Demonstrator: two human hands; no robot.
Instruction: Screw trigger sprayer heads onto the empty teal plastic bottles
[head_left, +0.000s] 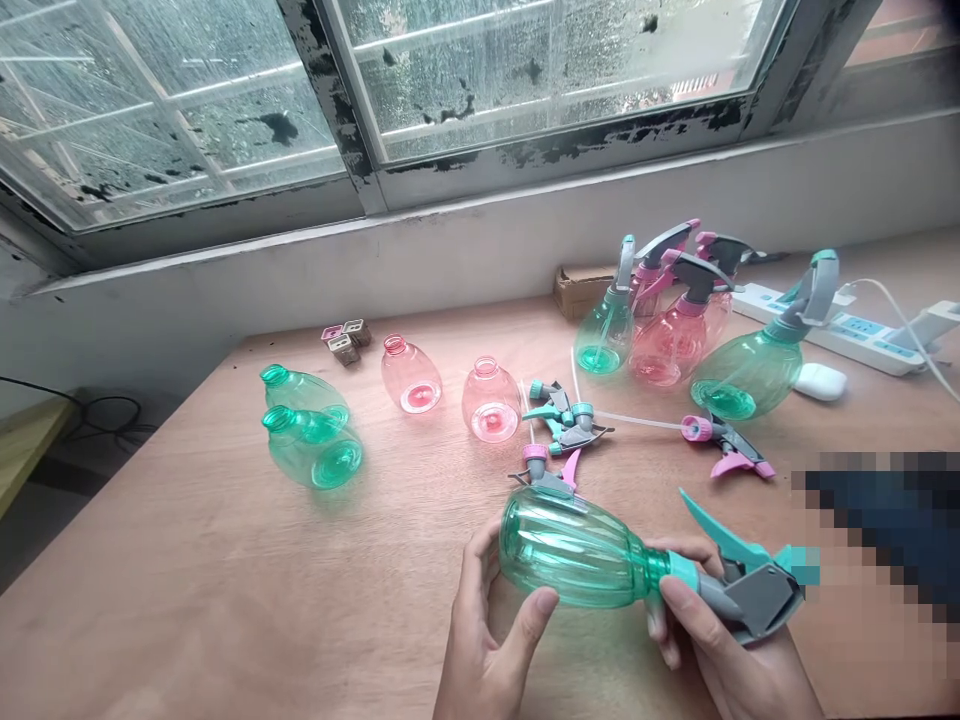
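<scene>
A green ribbed spray bottle (574, 550) lies sideways in the air above the front of the table, its base pointing left. My left hand (491, 620) cups the base, thumb at the lower side and fingers behind. At the neck, my right hand (720, 620) grips the turquoise collar (681, 570) between thumb and fingers. The grey spray head (761, 600) with its turquoise trigger (724, 530) sits on the bottle's neck, trigger upward. Just behind the bottle lie a pink-collared spray head (544, 470) and turquoise-and-grey spray heads (574, 425).
Two open green bottles (315, 450) stand at left, two open pink bottles (491, 400) mid-table. Several bottles with spray heads, including a green one (750, 370), stand back right by a power strip (840, 330). A loose pink-and-grey spray head (731, 445) lies nearer. Small blocks (345, 345) sit at back left.
</scene>
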